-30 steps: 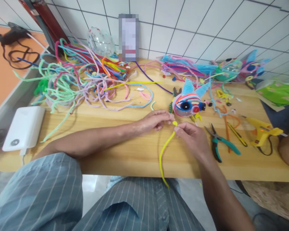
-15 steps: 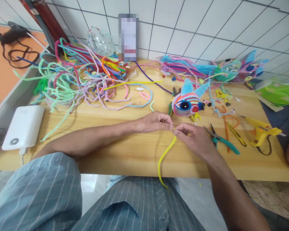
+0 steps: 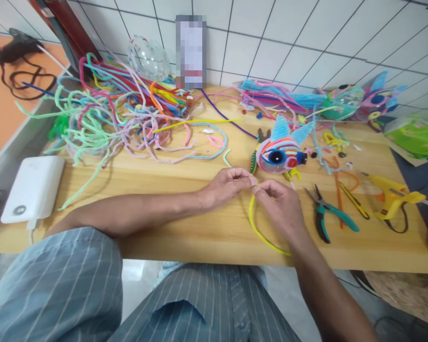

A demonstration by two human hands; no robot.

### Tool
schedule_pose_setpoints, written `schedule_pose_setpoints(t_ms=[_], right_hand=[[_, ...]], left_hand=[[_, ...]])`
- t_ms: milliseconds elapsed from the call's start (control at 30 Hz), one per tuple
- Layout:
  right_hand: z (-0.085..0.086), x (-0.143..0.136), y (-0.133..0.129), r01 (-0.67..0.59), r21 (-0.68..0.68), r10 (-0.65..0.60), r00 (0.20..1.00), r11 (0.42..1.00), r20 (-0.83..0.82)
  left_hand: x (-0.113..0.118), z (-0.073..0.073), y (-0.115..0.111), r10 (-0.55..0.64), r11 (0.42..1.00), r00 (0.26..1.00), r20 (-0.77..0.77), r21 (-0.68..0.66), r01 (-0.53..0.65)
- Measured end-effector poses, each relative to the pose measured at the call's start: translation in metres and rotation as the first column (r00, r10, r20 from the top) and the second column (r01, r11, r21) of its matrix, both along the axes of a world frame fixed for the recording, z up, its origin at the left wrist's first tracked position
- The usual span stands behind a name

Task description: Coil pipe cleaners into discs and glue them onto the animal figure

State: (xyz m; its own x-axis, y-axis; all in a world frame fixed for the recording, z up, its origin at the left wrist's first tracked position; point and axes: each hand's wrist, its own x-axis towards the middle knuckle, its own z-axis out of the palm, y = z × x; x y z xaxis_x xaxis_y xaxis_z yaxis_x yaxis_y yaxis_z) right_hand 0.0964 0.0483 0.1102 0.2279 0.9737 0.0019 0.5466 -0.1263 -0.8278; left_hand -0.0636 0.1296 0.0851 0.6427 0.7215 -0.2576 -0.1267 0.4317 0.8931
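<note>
A yellow pipe cleaner (image 3: 262,232) hangs in a curve below my fingers, its lower end passing under my right wrist. My right hand (image 3: 280,202) pinches it near its upper end between thumb and forefinger. Close against it, my left hand (image 3: 231,184) is closed in a pinch on the tip of the same pipe cleaner; the tip itself is mostly covered by fingers. Just beyond the hands sits a striped animal head (image 3: 276,159) with blue ears, a large blue-black eye and a red button.
Pliers (image 3: 328,213), a yellow cutter knife (image 3: 355,200) and a yellow glue gun (image 3: 392,194) lie to the right. Tangled pipe cleaners (image 3: 89,128) spread over the left. A white power bank (image 3: 34,190) is at the near left; a phone (image 3: 191,52) leans on the tiled wall.
The yellow pipe cleaner's hanging end has swung from my lap to the right, under my wrist. My right hand has shifted slightly left, uncovering more of the pliers.
</note>
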Motion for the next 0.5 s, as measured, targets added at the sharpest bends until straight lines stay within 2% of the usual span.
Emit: schedule_pose_setpoints(t_ms=[100,167,233,333,500], right_hand=[[-0.009,-0.006,0.001,0.037,-0.005,-0.037,0.995,0.999,-0.094],[-0.010,-0.004,0.001,0.044,-0.024,-0.046,0.993,0.999,-0.110],[-0.006,0.000,0.000,0.032,-0.043,-0.036,0.994,0.999,-0.102],[0.003,0.006,-0.001,-0.020,-0.064,0.016,0.998,0.998,-0.066],[0.011,0.011,-0.002,-0.095,-0.093,0.099,0.994,0.991,0.038]], left_hand=[[0.002,-0.003,-0.006,0.062,0.996,0.998,0.024,-0.071,-0.060],[0.004,-0.004,-0.003,0.037,0.996,0.999,0.014,-0.081,-0.036],[0.005,-0.002,0.005,-0.025,0.998,1.000,-0.004,-0.053,0.025],[0.003,0.002,0.021,-0.142,0.987,0.988,-0.056,0.068,0.146],[-0.005,0.008,0.038,-0.346,0.896,0.926,-0.151,0.238,0.374]])
